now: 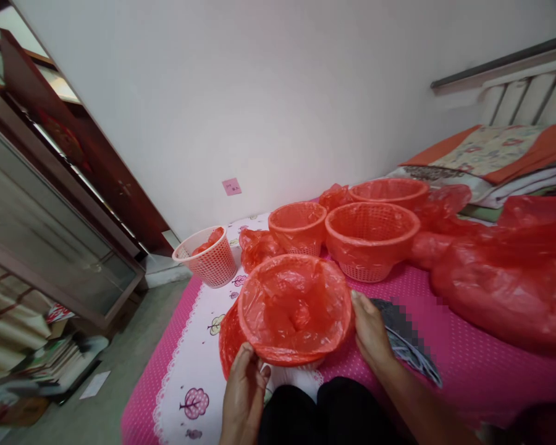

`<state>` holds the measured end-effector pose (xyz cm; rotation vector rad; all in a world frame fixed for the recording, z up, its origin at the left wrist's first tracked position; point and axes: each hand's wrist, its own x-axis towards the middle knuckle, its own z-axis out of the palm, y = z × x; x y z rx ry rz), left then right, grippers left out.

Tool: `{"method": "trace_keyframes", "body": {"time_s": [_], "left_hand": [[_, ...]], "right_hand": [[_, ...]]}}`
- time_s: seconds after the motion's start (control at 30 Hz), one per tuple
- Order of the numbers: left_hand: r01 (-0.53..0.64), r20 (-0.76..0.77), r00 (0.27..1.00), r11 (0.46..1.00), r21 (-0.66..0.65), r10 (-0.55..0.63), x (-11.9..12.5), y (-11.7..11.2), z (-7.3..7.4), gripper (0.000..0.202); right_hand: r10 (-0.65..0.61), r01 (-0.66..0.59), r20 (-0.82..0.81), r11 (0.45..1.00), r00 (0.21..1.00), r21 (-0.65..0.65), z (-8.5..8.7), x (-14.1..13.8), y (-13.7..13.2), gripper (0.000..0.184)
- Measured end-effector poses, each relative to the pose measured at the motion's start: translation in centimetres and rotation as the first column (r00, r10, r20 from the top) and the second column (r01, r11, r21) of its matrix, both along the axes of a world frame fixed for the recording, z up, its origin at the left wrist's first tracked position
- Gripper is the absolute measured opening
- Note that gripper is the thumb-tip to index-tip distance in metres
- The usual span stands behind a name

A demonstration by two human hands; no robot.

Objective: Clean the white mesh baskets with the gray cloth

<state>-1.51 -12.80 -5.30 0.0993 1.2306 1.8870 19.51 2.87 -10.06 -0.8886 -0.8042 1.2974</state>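
Observation:
A plastic basket lined with a thin red plastic bag [296, 309] is in front of my knees, its mouth facing up and tilted toward me. The bag is folded over the rim and covers most of the basket. My left hand [247, 383] grips the near left rim, fingers bent against the bag's edge. On the right side, my right hand [369, 324] holds the rim with the thumb on top and the other fingers partly hidden. Loose red plastic [229, 337] bulges out at the basket's left.
A pink basket [215, 262] with red plastic inside stands left. Bag-lined baskets [301, 232] [373, 238] [389, 191] stand behind. A large heap of red bags [509, 278] lies right, near dark folded cloth [403, 327]. Folded bedding [495, 151] is stacked at the back right.

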Motion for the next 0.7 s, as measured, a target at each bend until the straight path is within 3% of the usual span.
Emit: {"method": "trace_keyframes", "body": {"time_s": [0.23, 0.4, 0.57, 0.7], "left_hand": [[0.024, 0.099, 0.995, 0.999, 0.042, -0.028, -0.2, -0.3, 0.6, 0.012], [0.003, 0.11, 0.994, 0.997, 0.083, -0.012, 0.5, -0.4, 1.9, 0.019], [0.01, 0.238, 0.971, 0.994, 0.107, -0.035, 0.2, -0.2, 0.8, 0.022], [0.039, 0.308, 0.95, 0.998, 0.046, -0.051, -0.4, -0.5, -0.3, 0.017]], "right_hand": [[0.064, -0.076, -0.098, 0.99, 0.993, -0.12, -1.2, -1.0, -1.1, 0.037], [0.083, -0.098, -0.102, 0.984, 0.991, -0.152, -1.8, -0.7, -0.8, 0.039], [0.105, -0.126, -0.138, 0.979, 0.985, -0.16, -2.4, -0.3, -0.5, 0.037], [0.136, -0.15, -0.091, 0.973, 0.987, -0.175, -3.2, -0.4, -0.4, 0.035]]}}
